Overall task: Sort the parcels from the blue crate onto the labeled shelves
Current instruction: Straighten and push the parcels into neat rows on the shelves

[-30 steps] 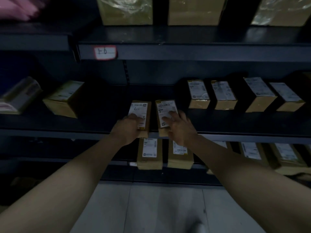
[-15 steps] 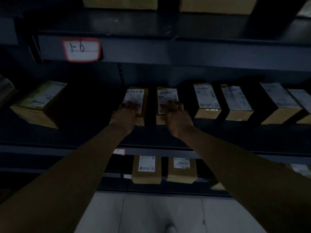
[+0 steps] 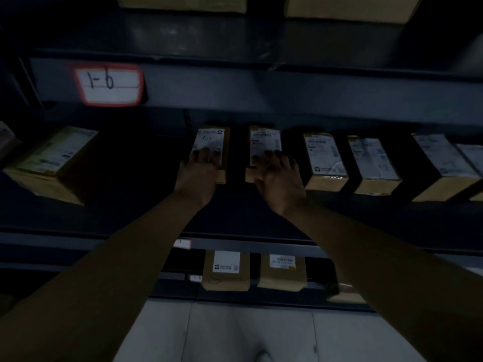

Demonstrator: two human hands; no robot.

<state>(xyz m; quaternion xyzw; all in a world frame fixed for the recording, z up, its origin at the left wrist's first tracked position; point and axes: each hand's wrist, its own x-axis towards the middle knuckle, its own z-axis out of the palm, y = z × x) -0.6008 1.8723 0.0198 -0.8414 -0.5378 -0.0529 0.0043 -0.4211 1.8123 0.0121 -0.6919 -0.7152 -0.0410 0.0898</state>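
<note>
Item: two parcels, centre of frame, on the middle shelf (image 3: 125, 220) below tag "1-6" (image 3: 109, 84). Left parcel (image 3: 212, 141) and right parcel (image 3: 264, 141) lie side by side with a dark gap between them. Left hand (image 3: 196, 173) lies flat over its near end, fingertips on the label. Right hand (image 3: 278, 178) is spread over the other's near end. Neither hand visibly pinches. The blue crate is out of view. Risk, as judged: an uneven push could skew either parcel, or drive the right one into the neighbouring parcel (image 3: 325, 160) just beside it. Dim light may hide a wrong shelf tag. Change: a second ago both sat at the shelf's front lip, now deeper, level with the row at right.
</note>
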